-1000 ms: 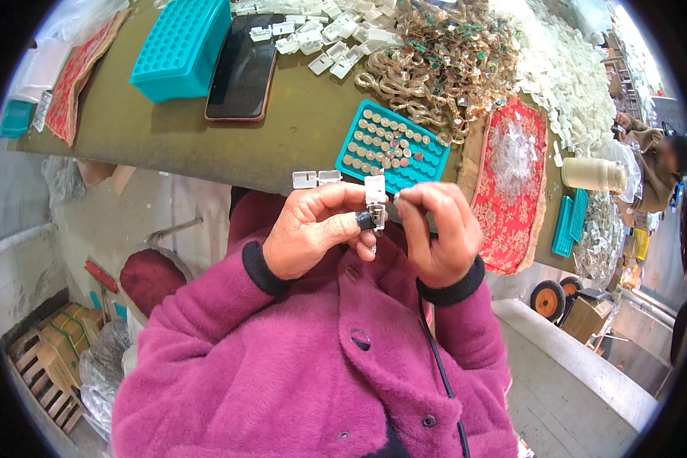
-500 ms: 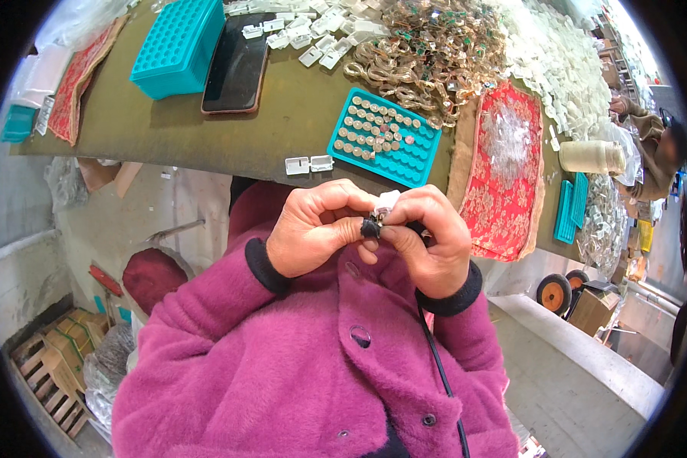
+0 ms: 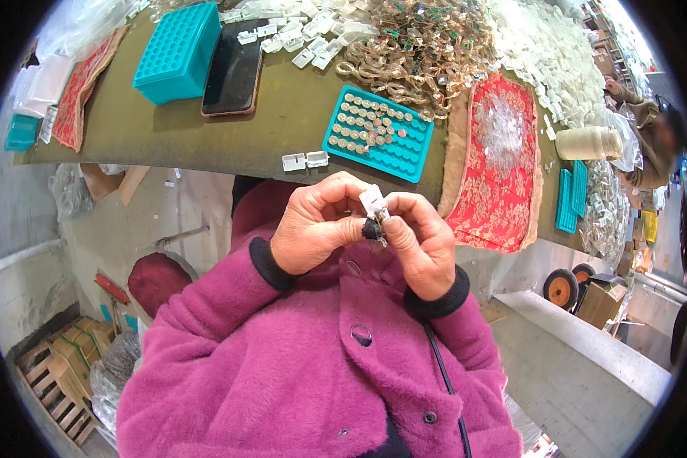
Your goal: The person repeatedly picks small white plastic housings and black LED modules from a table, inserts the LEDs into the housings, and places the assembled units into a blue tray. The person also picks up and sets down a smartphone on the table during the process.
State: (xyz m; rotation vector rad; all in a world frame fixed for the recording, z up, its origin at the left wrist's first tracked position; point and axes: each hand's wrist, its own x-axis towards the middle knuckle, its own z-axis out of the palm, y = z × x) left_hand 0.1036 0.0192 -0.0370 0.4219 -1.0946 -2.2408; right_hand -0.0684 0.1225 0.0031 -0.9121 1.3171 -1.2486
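In front of my chest, my left hand [image 3: 317, 223] and my right hand [image 3: 424, 238] meet, fingertips pinched together. Between them is a small white plastic case [image 3: 372, 199], its flat face showing upward. Just below it, a black bit [image 3: 371, 228] shows at my left thumb tip; whether it is a wrapping or a part is unclear. Something small and shiny beside it is too tiny to name. On the table edge beyond my hands lies an opened white case [image 3: 305, 161]. A teal tray [image 3: 412, 162] with rows of small round metallic pieces sits further right.
A teal box with holes [image 3: 174, 57] and a black phone [image 3: 234, 69] lie at the left. Heaps of white cases [image 3: 305, 34], tangled clear strands [image 3: 427, 46] and translucent pieces [image 3: 546, 57] cover the back. A red patterned cloth [image 3: 496, 206] and jar [image 3: 588, 143] are at the right.
My right hand has shifted slightly left and turned. The white case between my fingertips has tilted, so more of its flat face shows. The view has moved a little.
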